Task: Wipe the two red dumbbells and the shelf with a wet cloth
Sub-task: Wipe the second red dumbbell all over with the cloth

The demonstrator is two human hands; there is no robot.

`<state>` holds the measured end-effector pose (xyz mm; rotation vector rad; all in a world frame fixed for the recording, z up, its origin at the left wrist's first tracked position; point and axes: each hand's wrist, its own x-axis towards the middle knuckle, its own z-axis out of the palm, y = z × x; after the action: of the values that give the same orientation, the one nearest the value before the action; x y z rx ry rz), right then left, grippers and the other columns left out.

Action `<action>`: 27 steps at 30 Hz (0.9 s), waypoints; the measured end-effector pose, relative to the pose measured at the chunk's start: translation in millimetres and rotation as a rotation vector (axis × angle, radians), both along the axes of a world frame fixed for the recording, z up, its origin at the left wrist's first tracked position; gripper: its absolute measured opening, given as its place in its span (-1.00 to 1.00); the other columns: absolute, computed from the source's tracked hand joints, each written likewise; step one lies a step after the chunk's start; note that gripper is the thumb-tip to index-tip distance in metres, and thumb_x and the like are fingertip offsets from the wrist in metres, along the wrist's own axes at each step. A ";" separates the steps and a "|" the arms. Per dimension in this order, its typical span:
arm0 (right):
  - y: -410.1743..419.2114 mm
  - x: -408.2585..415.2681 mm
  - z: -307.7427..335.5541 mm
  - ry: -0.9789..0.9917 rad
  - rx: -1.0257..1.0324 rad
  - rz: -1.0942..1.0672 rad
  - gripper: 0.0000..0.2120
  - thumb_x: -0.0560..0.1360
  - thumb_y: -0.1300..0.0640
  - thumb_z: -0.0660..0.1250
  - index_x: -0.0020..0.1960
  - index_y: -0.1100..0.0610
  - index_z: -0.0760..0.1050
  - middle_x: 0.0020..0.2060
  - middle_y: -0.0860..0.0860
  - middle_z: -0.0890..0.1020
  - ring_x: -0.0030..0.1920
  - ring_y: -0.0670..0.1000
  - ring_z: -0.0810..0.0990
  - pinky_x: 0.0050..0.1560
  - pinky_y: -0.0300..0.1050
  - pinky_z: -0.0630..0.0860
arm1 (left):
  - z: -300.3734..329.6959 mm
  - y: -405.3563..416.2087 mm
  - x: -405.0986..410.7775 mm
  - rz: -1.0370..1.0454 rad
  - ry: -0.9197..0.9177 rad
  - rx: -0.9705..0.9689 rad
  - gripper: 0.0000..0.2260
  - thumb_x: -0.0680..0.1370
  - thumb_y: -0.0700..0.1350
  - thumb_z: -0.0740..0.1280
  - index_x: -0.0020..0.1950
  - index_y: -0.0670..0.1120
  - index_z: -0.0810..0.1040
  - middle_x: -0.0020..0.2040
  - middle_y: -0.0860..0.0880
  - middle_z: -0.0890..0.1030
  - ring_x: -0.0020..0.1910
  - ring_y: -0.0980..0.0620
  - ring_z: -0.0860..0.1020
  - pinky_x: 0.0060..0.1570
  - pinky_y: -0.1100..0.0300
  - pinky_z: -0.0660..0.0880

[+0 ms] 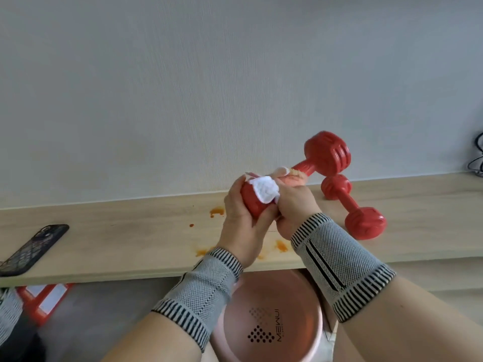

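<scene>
Head view, left to right: a black phone [31,248] lies on the shelf [130,231]; orange stains [217,211] still mark the wood, so you have the shelf left to wipe; your left hand [240,218] grips one end of the raised dumbbell [324,155]; your right hand [292,205] presses the white cloth [264,190] against it, fingers curled round; the second dumbbell [352,207] rests on the shelf just beside, apparently not yet wiped; a pink basin [271,322] sits below.

Shelf [146,226] middle open (phone [31,248] left, dumbbell [352,207] right).
</scene>
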<state>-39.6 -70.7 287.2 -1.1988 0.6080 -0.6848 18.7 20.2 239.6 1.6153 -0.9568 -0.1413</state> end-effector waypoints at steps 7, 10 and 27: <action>5.5 -11.6 -7.7 -0.228 0.073 0.097 -0.89 0.53 0.33 0.26 -0.04 0.22 0.56 -0.08 0.21 0.69 0.02 0.23 0.65 0.05 0.08 0.58 | 38.6 4.9 1.2 -0.250 1.139 0.109 -0.41 0.52 0.37 0.13 0.12 -0.09 0.63 -0.17 -0.15 0.62 -0.41 -0.08 0.53 -0.56 0.28 0.42; -0.3 -0.6 -0.2 -0.124 -0.055 0.059 -0.92 0.48 0.21 0.36 -0.05 0.21 0.58 -0.13 0.17 0.70 -0.10 0.16 0.70 -0.03 0.18 0.61 | 34.4 -3.1 -4.5 -0.186 0.917 -0.065 -0.52 0.55 0.32 0.14 0.13 -0.01 0.63 -0.11 -0.09 0.64 -0.35 -0.03 0.54 -0.51 0.27 0.40; -5.8 5.0 5.8 -0.271 0.060 0.133 -0.82 0.53 0.30 0.30 0.12 0.31 0.54 -0.09 0.18 0.69 -0.17 -0.01 0.70 -0.27 -0.15 0.62 | 38.3 -0.5 5.7 -0.096 0.504 -0.079 -0.52 0.46 0.35 0.30 0.19 0.04 0.52 0.08 -0.17 0.63 -0.19 -0.03 0.60 -0.38 0.25 0.53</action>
<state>-34.6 -76.5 292.9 -1.0583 0.3170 -0.6972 24.3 19.7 277.8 1.3670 -0.6380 -0.5426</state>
